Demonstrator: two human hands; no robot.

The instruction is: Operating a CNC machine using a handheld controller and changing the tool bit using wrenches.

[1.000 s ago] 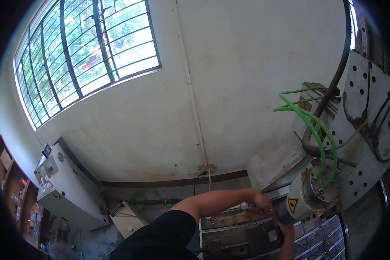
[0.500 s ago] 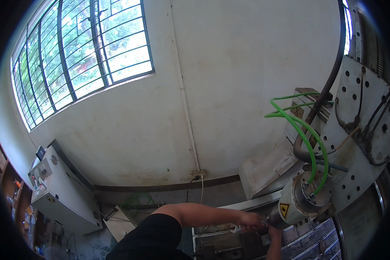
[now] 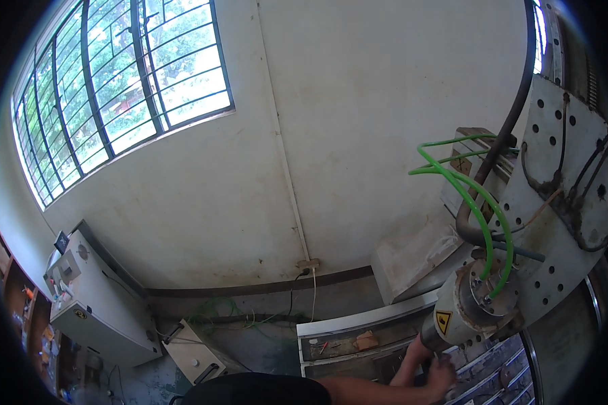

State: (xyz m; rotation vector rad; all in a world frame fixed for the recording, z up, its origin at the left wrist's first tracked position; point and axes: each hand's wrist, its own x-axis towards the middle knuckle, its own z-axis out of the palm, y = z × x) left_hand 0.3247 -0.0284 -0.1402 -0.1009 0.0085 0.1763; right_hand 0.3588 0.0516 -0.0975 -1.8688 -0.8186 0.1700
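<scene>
At the lower right a machine spindle [image 3: 478, 297] slants down: a thick pale cylinder with a yellow warning triangle, two green hoses at its top and a dark lower end. My right hand [image 3: 419, 348] is closed around that dark end; its fingertips are partly hidden. My left arm [image 3: 368, 390] crosses along the lower edge from a black sleeve. Just right of the right hand and below the spindle, my left hand [image 3: 442, 378] is closed. What it holds is hidden and blurred.
Below the spindle lies a slatted machine bed [image 3: 490, 371]. Beside it a pale-framed tray [image 3: 341, 361] holds a brown lump [image 3: 367, 339] and a small red item. Green hoses [image 3: 446, 169] loop above. A grey cabinet [image 3: 108, 304] stands left, near a beige box [image 3: 194, 358].
My left arm has dropped lower, and its hand has moved from left of the spindle's end to right below it. My right hand has shifted slightly up and left. The tray is now uncovered.
</scene>
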